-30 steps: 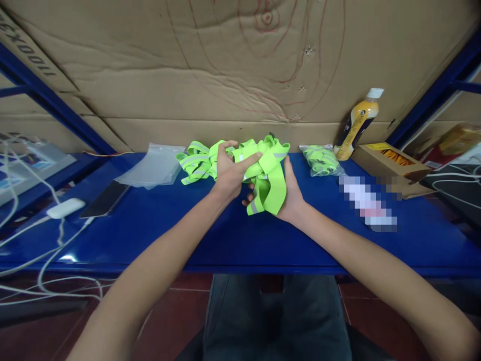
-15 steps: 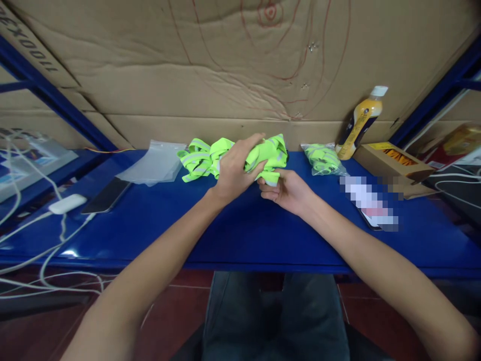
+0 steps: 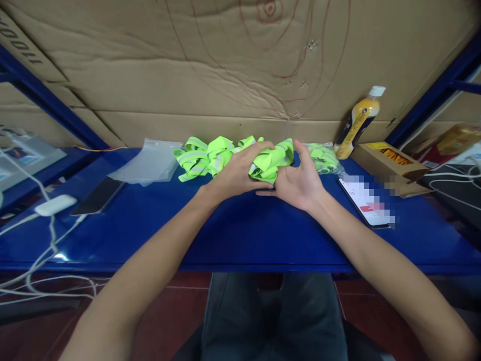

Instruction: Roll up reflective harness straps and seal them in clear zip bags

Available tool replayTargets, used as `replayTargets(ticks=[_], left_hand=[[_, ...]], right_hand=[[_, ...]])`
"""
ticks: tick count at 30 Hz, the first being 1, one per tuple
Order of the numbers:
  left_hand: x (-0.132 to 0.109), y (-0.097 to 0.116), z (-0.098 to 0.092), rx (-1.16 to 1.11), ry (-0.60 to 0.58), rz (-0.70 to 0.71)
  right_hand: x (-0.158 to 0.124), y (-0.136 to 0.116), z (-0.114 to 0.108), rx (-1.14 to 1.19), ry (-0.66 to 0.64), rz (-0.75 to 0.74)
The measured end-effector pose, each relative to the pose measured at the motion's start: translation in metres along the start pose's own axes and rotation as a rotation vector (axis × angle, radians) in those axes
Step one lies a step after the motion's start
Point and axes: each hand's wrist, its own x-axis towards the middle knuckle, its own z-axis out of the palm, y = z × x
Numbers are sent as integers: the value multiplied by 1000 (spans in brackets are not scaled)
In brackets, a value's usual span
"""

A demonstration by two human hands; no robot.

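Note:
My left hand (image 3: 242, 170) is closed around a folded bundle of neon yellow-green reflective straps (image 3: 273, 159) with pale grey stripes, its fingers over the top and thumb in front. Against the bundle's right side rests my right hand (image 3: 298, 180), its thumb raised apart and its fingers stretched out low along the front. Part of those fingers is hidden. More loose reflective straps (image 3: 205, 156) lie in a crumpled heap just left of my left hand. Behind my right hand is a clear plastic bag (image 3: 323, 158) with similar straps inside.
Flat clear plastic bags (image 3: 146, 163) lie at left, near a dark phone (image 3: 98, 196) and a white charger (image 3: 56, 204) with cables. To the right are a lit phone (image 3: 366, 203), an open cardboard box (image 3: 391, 163) and a yellow bottle (image 3: 358, 123). Cardboard (image 3: 150, 90) backs the blue shelf (image 3: 240, 235).
My right hand has released its pinch on the strap end and spread its thumb upward beside the bundle. The bundle looks more compact, and my left hand still grips it. The view has shifted slightly.

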Motion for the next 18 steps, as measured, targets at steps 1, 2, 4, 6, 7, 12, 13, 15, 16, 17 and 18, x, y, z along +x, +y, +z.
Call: replayTargets(ticks=[1,2,4,6,7,12,13,15,16,17,18], left_hand=[[0,0,0,-1,17,2],[1,-1,1,-5,53,-9],[2,-4,1,-46,188,-71],[4,-10,1,-185,403,-177],[5,-14,1,-302,502,-241],[8,-15,6,-878,561,-500],[9,-11,11,-932,521,-520],[8,-1,24,-1009,436,-550],[7,4,32,-1030,404,-562],[5,9,40,-1032,388,-565],[3,13,46,-1000,393,-552]], right_hand=[[-1,-1,-1,-46,-5,-10],[-2,-2,-1,-92,-19,-19],[-5,-4,0,-190,-69,-26],[-7,-6,1,-311,-125,-13],[-8,-7,1,-385,-115,-27],[1,-3,-11,-668,522,-723],[4,-1,-14,-676,614,-863],[8,5,-18,-712,604,-983],[10,9,-19,-746,529,-976],[11,14,-19,-776,444,-949],[12,19,-17,-793,374,-915]])
